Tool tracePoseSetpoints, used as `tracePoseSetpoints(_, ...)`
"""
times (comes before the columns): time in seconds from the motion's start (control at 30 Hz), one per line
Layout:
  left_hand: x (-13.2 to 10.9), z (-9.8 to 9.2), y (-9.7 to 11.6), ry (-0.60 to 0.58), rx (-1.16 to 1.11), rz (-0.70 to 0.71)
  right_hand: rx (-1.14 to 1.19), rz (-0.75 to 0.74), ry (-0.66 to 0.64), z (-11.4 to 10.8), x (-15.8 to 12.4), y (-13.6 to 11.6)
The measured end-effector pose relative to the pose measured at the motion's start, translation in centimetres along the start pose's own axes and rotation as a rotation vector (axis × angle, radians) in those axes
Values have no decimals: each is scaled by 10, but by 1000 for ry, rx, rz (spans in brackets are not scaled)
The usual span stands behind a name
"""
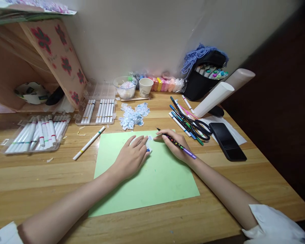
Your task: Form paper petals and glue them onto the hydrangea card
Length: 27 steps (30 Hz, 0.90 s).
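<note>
A sheet of light green paper (165,183) lies on the wooden table. Flat on its upper part rests my left hand (130,156), fingers slightly spread, covering some of a small white and blue paper scrap (148,149). My right hand (174,144) is closed round a black pencil (176,143) with coloured dots and a purple end. Its tip points up and left, off the sheet's surface as far as I can see. Between the hands a tiny pale scrap (149,138) sits on the green sheet. Just beyond the paper is a pile of torn light blue paper bits (133,117).
Marker cases (58,145) and a loose marker (88,143) are at left, near a flowered cardboard box (58,57). Behind stand a clear bowl (125,93) and paper cup (145,88). Right are scissors (205,132), pens, a phone (227,140), white tubes (215,98) and a black holder (199,83).
</note>
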<state>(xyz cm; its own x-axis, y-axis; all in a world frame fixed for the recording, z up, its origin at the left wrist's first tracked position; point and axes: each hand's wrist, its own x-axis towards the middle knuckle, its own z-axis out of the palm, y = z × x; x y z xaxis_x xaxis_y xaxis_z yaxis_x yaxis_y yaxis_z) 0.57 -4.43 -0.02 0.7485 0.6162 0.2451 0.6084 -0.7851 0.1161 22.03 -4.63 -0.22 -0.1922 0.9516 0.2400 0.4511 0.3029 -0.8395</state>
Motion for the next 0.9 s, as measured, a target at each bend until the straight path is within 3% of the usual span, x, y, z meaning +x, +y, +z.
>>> tracePoseSetpoints(0.13, 7, 1, -4, 45, 17, -70, -255, -193, -11, 1, -1, 1)
tracePoseSetpoints(0.23, 10, 1, -7, 62, 5, -113, -330, -245, -5, 2, -1, 4)
tracePoseSetpoints(0.43, 9, 1, -9, 71, -51, -107, -471, -247, -145, 7, 1, 3)
tracePoseSetpoints(0.57, 8, 1, -10, 29, -111, -69, -497, -251, -126, 8, 1, 2)
tracePoseSetpoints(0.7, 9, 2, -11, 37, -83, -131, -497, -269, -115, 8, -1, 4)
tracePoseSetpoints(0.9, 9, 4, -13, 48, -94, -124, -357, -204, -95, 5, 2, 2)
